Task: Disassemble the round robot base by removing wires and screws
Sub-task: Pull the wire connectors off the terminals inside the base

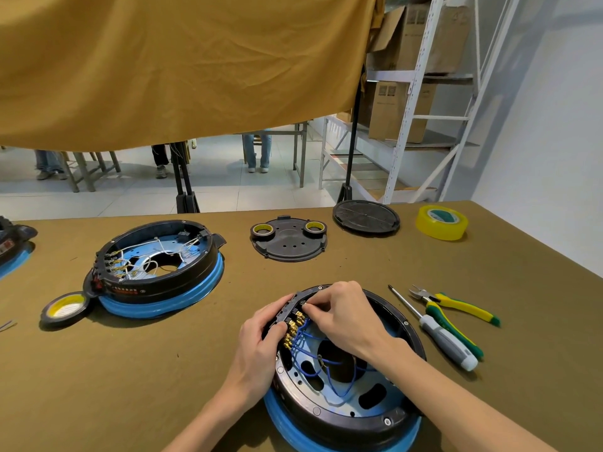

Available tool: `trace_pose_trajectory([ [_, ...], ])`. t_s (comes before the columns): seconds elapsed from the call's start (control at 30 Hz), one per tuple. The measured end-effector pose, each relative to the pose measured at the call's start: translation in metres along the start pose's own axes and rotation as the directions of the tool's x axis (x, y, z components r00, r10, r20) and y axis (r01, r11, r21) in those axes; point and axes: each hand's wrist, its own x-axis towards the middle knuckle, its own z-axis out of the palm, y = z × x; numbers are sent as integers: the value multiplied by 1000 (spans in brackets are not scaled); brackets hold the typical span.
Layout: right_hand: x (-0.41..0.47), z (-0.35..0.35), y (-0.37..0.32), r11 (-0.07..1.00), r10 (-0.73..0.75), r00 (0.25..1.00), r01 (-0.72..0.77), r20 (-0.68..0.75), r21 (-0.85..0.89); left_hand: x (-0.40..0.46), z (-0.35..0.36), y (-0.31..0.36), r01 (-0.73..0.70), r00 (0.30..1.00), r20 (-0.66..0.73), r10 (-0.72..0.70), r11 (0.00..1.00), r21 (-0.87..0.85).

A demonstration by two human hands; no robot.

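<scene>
1. Near edge of the worktop (130, 370), right of centre: round base (346, 399) with a black rim and blue skirt, lying open side up, blue wires (313, 360) looping across its metal plate.
2. Left hand (261, 337) wrapped over the base's left rim beside the row of brass terminals (293, 327), fingers (277, 331) curled round the edge and gripping it.
3. Right hand (339, 311) reaching in from above, fingertips pinched together at the uppermost terminals; whether on a wire end or a connector, cannot tell.
4. To the right of the base, lying side by side: screwdriver (437, 337) with a grey and green handle, then pliers (453, 305) with green and yellow grips.
5. Farther back on the left: second base (156, 269) with white wires inside, a black tape roll (63, 308) touching its near left edge.
6. At the back: flat black cover (288, 246) carrying two small tape rolls, a round black lid (365, 218), and a yellow tape roll (440, 221) towards the right edge.
</scene>
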Motion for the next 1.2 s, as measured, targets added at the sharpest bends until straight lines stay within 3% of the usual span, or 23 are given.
trace_pose_trajectory([
  [0.8, -4, 3, 3, 997, 26, 998, -31, -60, -73, 0, -1, 0, 8, 1000, -3, -8, 1000, 31],
  [1.2, -8, 0, 3, 990, 135, 991, -133, -27, 57, -2, -1, 1, 34, 999, 2, -34, 999, 38],
])
